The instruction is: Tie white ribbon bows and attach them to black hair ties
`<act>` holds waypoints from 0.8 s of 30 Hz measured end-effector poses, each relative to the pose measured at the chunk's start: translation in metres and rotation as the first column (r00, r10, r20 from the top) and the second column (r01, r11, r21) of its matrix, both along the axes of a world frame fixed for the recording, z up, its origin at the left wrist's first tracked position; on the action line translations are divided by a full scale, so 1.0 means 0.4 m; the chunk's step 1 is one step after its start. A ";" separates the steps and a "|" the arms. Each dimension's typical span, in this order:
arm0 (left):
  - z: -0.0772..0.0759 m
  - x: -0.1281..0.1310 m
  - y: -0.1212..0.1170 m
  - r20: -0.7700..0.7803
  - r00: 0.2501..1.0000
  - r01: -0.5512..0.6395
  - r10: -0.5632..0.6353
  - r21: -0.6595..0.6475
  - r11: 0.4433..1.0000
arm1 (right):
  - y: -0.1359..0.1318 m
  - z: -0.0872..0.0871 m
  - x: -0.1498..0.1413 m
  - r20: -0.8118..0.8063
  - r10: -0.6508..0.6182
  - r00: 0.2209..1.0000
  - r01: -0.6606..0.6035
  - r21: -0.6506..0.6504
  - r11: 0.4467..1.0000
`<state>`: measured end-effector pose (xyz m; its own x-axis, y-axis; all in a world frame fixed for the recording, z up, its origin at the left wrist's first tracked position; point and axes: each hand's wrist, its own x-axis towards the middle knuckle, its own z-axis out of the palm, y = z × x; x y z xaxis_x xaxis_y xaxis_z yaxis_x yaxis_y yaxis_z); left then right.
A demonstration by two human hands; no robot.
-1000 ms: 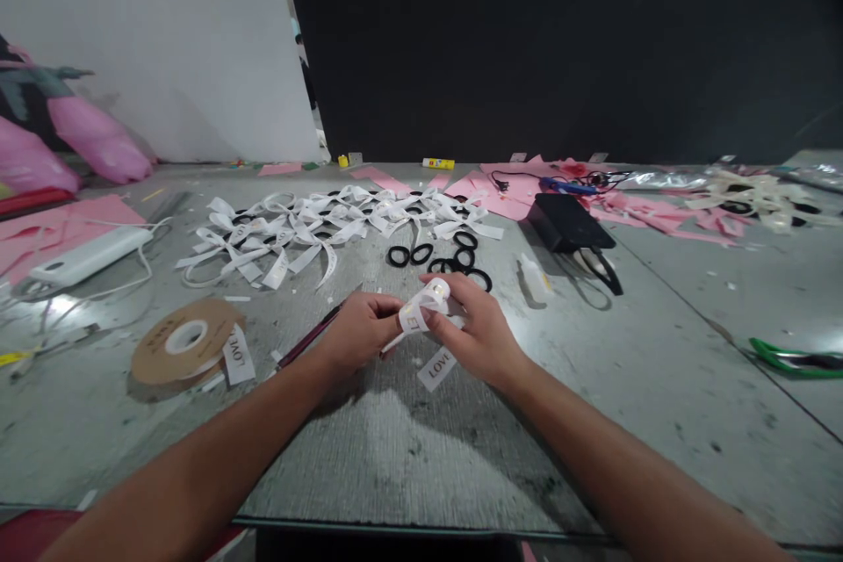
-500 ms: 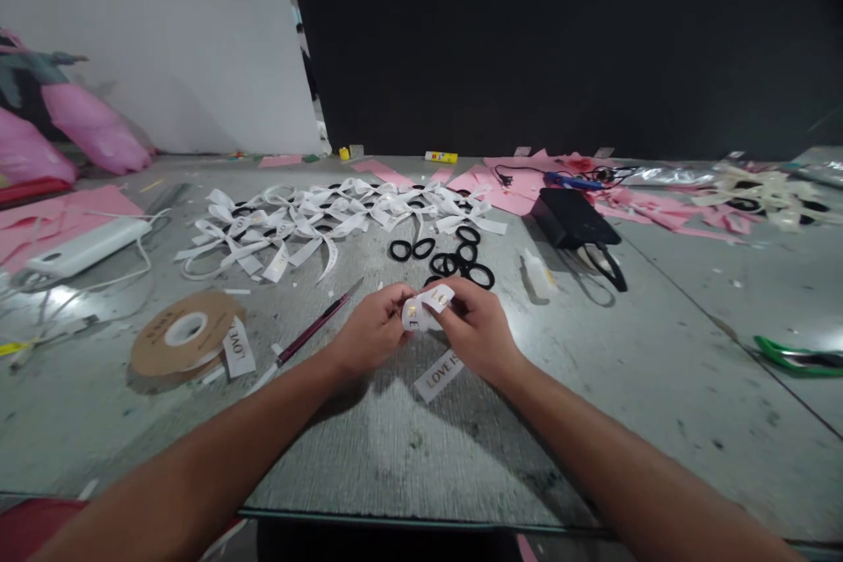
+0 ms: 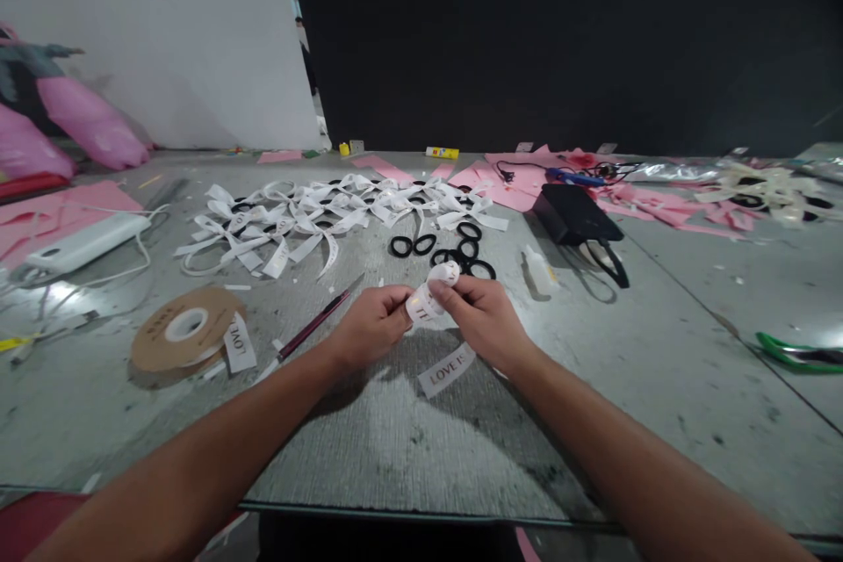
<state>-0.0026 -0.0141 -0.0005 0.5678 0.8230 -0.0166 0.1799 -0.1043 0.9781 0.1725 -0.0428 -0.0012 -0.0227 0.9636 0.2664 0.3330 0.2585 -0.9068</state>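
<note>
Between my two hands is a white ribbon [image 3: 425, 306] with gold lettering, looped over on itself. My left hand [image 3: 372, 325] pinches its left side. With thumb and fingers closed, my right hand [image 3: 484, 316] grips the upper loop. A printed ribbon end [image 3: 446, 371] reading "LOVE IS" lies below my right hand; whether it joins the held loop is hidden. Just beyond my hands lie several black hair ties [image 3: 425, 244], loose on the table. Farther back spreads a heap of white ribbon bows [image 3: 349, 202] with black hair ties among them.
Left of my hands are a ribbon spool [image 3: 151, 338] and a dark red craft knife [image 3: 316, 325]. A white power strip [image 3: 85, 246] lies farther left. To the right are a small bottle [image 3: 541, 270], a black box [image 3: 570, 215] and green-handled scissors [image 3: 796, 353]. Pink scraps lie along the back.
My right hand has shifted slightly right and the ribbon loop has turned, standing higher between my fingers. The left hand stays nearly in place, still pinching.
</note>
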 end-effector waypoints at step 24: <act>-0.001 -0.004 0.002 -0.031 0.989 -0.131 0.142 0.238 0.962 | -0.006 0.001 -0.023 -0.009 -0.104 0.995 0.104 -0.042 0.994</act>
<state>-0.0041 -0.0131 -0.0008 0.4532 0.8766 0.1619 0.2540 -0.3011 0.9192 0.1632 -0.0452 -0.0007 0.0807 0.9709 0.2256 0.3462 0.1850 -0.9198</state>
